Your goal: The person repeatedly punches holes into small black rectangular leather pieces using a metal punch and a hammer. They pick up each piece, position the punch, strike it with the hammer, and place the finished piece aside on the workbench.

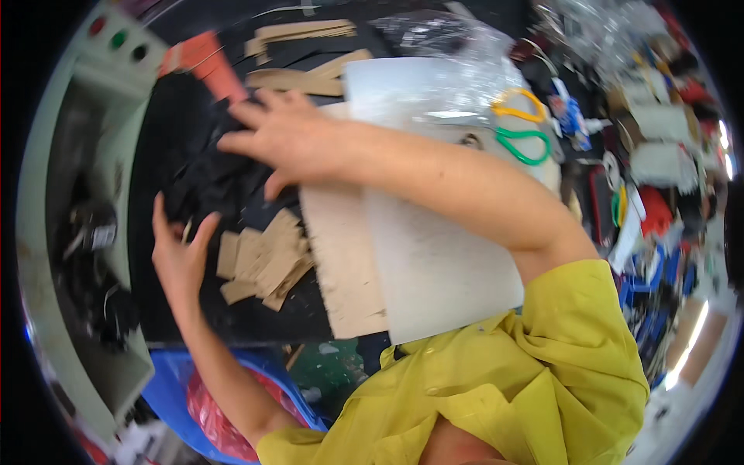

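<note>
My right hand (291, 138) reaches across from the right with its fingers spread, over the edge of a heap of black pieces (203, 167). My left hand (180, 260) is at the near left side of that heap, thumb and forefinger held apart. Nothing shows in either hand, though some left fingers are partly hidden. Just right of my left hand lies a loose pile of tan flat pieces (267, 260). Beyond my right fingertips is a coral-red strip (213, 70). A white sheet (449, 263) and a beige board (349, 287) lie under and beside my right forearm.
Tan strips (302, 31) lie at the back of the black table (232, 325). Clear plastic (457, 62) and scissors with yellow and green handles (523, 143) are to the right. A grey machine frame (39, 194) borders the left. Below stands a blue bin (167, 380) with a red bag.
</note>
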A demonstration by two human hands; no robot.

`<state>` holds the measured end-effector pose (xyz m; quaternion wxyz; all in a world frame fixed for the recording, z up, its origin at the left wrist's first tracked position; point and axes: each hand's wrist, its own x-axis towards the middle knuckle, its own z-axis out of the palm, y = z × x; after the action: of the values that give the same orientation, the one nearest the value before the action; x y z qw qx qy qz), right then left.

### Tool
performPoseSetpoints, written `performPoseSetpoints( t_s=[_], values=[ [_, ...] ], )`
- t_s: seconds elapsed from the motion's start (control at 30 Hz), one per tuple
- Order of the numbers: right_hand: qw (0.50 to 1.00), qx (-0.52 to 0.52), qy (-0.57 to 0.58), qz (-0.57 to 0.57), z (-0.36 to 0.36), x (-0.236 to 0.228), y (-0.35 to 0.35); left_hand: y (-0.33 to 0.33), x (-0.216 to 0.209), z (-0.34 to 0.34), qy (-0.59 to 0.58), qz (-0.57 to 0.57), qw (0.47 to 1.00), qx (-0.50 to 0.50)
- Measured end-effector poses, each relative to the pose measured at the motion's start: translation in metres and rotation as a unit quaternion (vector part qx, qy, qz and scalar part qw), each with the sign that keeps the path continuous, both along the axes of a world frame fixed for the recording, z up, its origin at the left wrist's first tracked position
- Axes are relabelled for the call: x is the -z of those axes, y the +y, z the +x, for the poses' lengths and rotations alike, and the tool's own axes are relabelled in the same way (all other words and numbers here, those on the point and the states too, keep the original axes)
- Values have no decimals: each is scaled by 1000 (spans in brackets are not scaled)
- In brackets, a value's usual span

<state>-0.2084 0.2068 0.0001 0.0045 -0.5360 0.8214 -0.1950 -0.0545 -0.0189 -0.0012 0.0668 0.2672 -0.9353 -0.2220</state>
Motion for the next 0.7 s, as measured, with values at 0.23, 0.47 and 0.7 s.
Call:
performPoseSetpoints(
  t_s=[0.23, 0.47, 0.7],
  values=[
    [987, 77, 136, -39, 7, -55, 178, -23, 8, 47, 97, 72, 993, -2],
    [977, 158, 142, 22, -1, -19, 244, -18, 9, 64, 133, 111, 984, -39],
    [953, 199, 228, 1, -26, -4, 259, -5, 2, 55, 128, 131, 982, -44]
  ],
)
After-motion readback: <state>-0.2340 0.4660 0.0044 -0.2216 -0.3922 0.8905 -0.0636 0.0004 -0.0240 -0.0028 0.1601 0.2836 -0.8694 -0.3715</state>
